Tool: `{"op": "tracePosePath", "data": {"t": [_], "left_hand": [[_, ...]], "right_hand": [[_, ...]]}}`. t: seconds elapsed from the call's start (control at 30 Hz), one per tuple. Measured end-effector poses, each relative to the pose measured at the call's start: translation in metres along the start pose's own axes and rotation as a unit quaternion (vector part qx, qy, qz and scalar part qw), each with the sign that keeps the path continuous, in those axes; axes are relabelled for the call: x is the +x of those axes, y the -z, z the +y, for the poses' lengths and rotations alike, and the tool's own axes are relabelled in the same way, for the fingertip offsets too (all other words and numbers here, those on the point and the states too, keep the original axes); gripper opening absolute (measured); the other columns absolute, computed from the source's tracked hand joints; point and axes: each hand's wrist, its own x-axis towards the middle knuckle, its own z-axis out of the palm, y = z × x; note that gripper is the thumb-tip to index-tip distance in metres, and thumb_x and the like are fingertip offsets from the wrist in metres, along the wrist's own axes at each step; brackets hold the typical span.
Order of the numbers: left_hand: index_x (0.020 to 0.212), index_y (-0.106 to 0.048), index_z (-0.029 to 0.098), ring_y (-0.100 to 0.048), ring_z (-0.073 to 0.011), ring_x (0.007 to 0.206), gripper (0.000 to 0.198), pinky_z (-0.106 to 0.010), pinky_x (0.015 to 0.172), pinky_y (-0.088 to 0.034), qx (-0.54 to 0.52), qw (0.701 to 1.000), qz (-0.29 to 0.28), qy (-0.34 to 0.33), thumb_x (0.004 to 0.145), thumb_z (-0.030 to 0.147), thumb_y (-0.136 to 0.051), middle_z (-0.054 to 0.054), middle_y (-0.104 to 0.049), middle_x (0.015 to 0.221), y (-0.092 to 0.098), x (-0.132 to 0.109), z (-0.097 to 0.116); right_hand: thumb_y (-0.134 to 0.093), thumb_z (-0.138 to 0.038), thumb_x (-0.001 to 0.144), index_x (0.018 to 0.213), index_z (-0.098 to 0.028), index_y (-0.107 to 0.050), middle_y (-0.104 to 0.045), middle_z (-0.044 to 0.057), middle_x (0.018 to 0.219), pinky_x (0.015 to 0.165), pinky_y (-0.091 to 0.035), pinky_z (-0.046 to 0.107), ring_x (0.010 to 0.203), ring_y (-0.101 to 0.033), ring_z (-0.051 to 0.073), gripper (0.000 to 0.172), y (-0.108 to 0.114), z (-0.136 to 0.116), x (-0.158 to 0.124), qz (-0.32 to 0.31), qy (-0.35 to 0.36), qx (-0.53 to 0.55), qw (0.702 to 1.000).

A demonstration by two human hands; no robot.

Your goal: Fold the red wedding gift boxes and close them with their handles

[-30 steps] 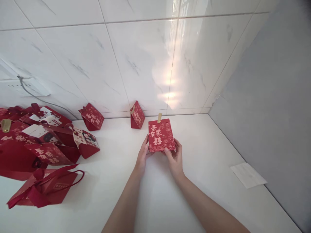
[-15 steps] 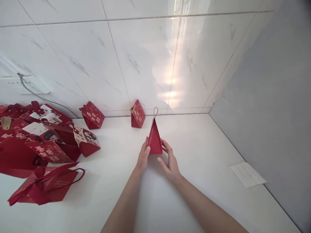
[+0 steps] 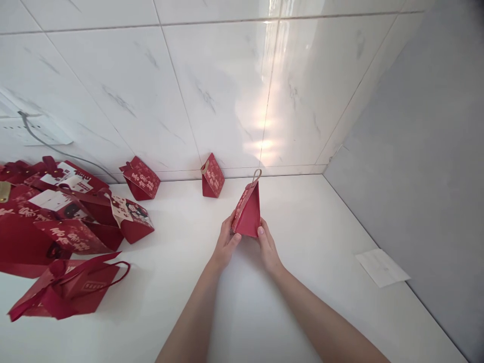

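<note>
A small red gift box (image 3: 249,212) with gold characters and a tan loop on top stands upright on the white counter (image 3: 242,312), its narrow triangular side turned towards me. My left hand (image 3: 226,242) grips its lower left edge, and my right hand (image 3: 266,244) pinches its lower right corner. Both hands are closed on the box.
Two more small red boxes (image 3: 212,176) (image 3: 140,179) stand by the tiled wall. A heap of red gift bags and boxes (image 3: 56,222) fills the left side. A white paper slip (image 3: 381,267) lies near the grey panel (image 3: 423,151) on the right. A grey cable (image 3: 56,148) runs along the wall.
The box went from showing its printed front, to its narrow side, and now leans slightly right. My hands shifted to its lower corners.
</note>
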Motion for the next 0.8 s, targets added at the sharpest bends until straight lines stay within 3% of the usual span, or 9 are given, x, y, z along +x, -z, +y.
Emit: {"op": "tracePosePath", "data": {"t": [0.37, 0.5, 0.67, 0.8], "left_hand": [[0.146, -0.035, 0.026, -0.032, -0.0291, 0.141, 0.065, -0.042, 0.113, -0.036, -0.041, 0.998, 0.030, 0.023, 0.088, 0.042, -0.058, -0.009, -0.034, 0.153, -0.004, 0.001, 0.000], [0.143, -0.041, 0.025, -0.037, -0.0301, 0.138, 0.066, -0.042, 0.112, -0.036, -0.108, 0.992, 0.043, 0.054, 0.083, 0.041, -0.065, -0.009, -0.041, 0.150, -0.005, 0.001, 0.006], [0.133, -0.051, 0.021, -0.056, -0.0348, 0.121, 0.062, -0.049, 0.091, -0.051, -0.326, 0.929, 0.020, 0.172, 0.087, 0.061, -0.044, -0.014, -0.058, 0.132, -0.006, 0.004, 0.012], [0.129, -0.053, 0.020, -0.067, -0.0297, 0.102, 0.049, -0.040, 0.078, -0.056, -0.346, 0.915, 0.081, 0.191, 0.089, 0.047, -0.045, -0.012, -0.067, 0.116, -0.002, 0.006, 0.010]], "right_hand": [[-0.040, -0.050, 0.098, 0.135, -0.027, -0.046, -0.052, 0.006, 0.139, 0.109, -0.040, 0.044, 0.128, -0.049, 0.023, 0.045, 0.001, 0.000, -0.001, -0.008, -0.017, 0.026, 0.999], [-0.046, -0.049, 0.096, 0.133, -0.027, -0.046, -0.052, 0.007, 0.138, 0.105, -0.044, 0.043, 0.126, -0.051, 0.023, 0.043, 0.002, 0.006, 0.000, -0.002, -0.015, 0.040, 0.999], [-0.059, -0.044, 0.089, 0.140, -0.032, -0.040, -0.040, 0.005, 0.150, 0.105, -0.044, 0.044, 0.130, -0.047, 0.024, 0.056, 0.004, 0.012, 0.005, 0.054, -0.016, 0.079, 0.995], [-0.055, -0.041, 0.092, 0.134, -0.029, -0.051, -0.054, 0.005, 0.139, 0.112, -0.035, 0.045, 0.131, -0.047, 0.024, 0.044, 0.004, 0.008, 0.007, 0.008, 0.002, 0.063, 0.998]]}}
